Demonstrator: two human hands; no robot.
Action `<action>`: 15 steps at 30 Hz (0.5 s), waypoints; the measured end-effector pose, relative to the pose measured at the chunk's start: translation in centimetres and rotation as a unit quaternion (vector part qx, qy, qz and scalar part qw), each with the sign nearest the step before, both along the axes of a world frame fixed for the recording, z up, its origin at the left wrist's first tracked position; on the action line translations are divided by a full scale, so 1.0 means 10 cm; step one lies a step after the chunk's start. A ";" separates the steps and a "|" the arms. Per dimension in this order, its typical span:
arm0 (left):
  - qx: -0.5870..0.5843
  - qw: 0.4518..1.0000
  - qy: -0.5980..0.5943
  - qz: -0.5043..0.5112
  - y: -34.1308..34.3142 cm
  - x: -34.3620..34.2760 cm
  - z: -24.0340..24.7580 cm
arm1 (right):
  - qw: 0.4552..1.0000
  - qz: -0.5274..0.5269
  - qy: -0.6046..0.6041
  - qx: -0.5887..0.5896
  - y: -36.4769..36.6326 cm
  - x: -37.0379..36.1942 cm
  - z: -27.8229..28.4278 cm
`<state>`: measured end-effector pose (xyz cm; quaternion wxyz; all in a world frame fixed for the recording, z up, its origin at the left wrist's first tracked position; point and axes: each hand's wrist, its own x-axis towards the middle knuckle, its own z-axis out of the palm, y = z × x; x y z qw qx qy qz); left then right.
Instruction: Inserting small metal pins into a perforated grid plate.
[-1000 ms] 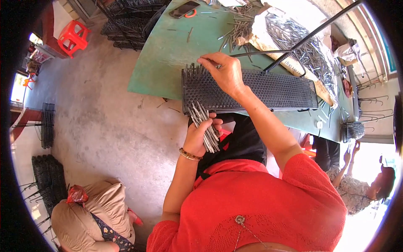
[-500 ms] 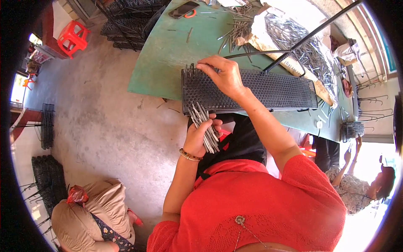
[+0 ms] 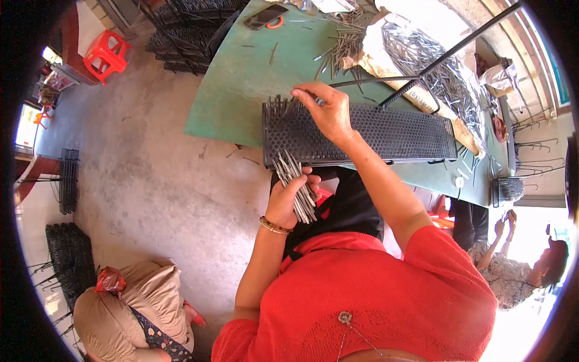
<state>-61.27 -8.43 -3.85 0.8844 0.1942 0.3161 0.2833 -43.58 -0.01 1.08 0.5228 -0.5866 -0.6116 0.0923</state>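
Note:
A long black rack (image 3: 410, 130) with a grid of small holes lies along the front edge of the green table. Several dark rods (image 3: 276, 107) stand upright in its far left corner. Beside them my right hand (image 3: 330, 114) is closed in a pinch over the rack; whatever is between its fingertips is too small to make out. My left hand (image 3: 282, 202) is wrapped round a bundle of thin grey metal rods (image 3: 289, 164), held at a tilt just in front of the rack's near left corner.
Loose rods (image 3: 347, 45) and an opened paper sack of rods (image 3: 416, 51) lie on the green table (image 3: 235, 90), near a phone (image 3: 265, 17). A black metal bar (image 3: 464, 39) slants over the rack. One person (image 3: 132, 301) is at the lower left, another (image 3: 506, 277) at the right.
My right hand has shifted slightly to the right along the rack's far edge, still pinched. The left hand keeps its bundle almost in place.

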 end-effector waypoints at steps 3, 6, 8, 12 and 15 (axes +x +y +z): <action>-0.005 1.000 -0.003 0.000 -0.01 0.00 -0.02 | 0.999 -0.018 -0.005 0.029 -0.03 -0.05 -0.01; -0.005 1.000 -0.015 0.000 -0.01 -0.01 -0.01 | 0.997 -0.063 0.036 0.029 -0.03 -0.10 -0.03; -0.006 1.000 -0.016 -0.001 -0.01 0.00 0.00 | 0.993 -0.088 0.082 -0.013 -0.03 -0.11 -0.02; -0.007 1.000 -0.011 -0.006 0.00 0.00 -0.01 | 0.997 -0.061 0.047 -0.013 -0.03 -0.10 0.02; 0.015 1.000 -0.001 -0.017 -0.01 0.03 0.00 | 0.999 0.018 -0.032 0.028 0.00 -0.07 0.01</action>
